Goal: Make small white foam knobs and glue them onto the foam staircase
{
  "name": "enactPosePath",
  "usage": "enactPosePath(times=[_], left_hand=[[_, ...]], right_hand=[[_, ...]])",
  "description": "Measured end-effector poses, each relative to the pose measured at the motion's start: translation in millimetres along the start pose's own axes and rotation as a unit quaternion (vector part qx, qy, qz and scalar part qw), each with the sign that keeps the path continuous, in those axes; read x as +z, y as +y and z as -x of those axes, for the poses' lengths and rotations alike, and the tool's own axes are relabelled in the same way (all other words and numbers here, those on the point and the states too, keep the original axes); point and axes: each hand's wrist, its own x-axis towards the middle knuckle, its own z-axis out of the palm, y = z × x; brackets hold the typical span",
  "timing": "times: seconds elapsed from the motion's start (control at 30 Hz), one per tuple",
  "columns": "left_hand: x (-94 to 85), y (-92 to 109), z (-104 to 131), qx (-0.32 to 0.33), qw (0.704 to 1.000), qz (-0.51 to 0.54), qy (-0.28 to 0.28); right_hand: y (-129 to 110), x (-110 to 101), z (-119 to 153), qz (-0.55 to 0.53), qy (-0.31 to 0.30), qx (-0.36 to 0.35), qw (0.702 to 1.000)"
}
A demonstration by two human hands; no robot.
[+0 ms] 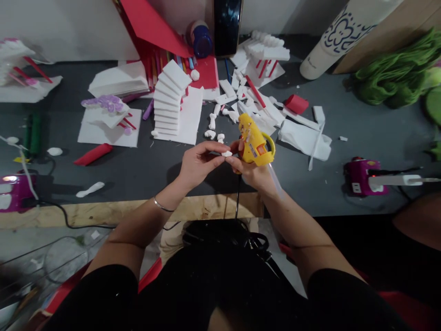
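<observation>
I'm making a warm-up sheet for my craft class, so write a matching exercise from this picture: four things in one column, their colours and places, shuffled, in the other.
Things
1. Glue gun
2. Bracelet
3. Yarn
4. Tall bottle

Colours and places
A. Green, near the table's right end
B. White with a dark blue pattern, at the back
C. Yellow, in the right hand
D. Silver, around the left wrist

Pairs: 1-C, 2-D, 3-A, 4-B

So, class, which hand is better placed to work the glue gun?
Right, I'd judge: the right hand holds the glue gun, though its fingertips are also at the white piece. The left hand pinches that piece and holds no tool.
</observation>
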Motion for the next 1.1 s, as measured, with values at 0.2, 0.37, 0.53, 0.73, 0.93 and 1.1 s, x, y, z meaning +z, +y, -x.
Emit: enactPosePath(times=[0.2,0.37,0.53,0.73,0.93,1.1], left_hand=[[0.2,4,3,0.02,1.0,0.0,-0.017],[-0.3,0,2,-0.003,1.0,0.017,-0.01],[-1.7,-7,-1,-0.044,0.998,0.046,0.014],[0.3,-7,-2,-0.046,0.997,0.066,0.003],[2.6,-1,-4,-0.166,0.963,0.212,0.007],[-1.6,3,-8,-0.205,0.935,0.288,0.031]], right_hand=[[-1,-4,0,-0.021,-0.003,0.024,0.999],[1,-5,-4,-0.057,-0.032,0.043,0.997],[-2,-6,-5,-0.053,-0.029,0.038,0.997],[0,-6,-5,-0.023,-0.033,0.029,0.999],[3,-10,-5,-0.012,-0.032,0.035,0.999],[2,-15,1,0.046,-0.025,0.015,0.999]])
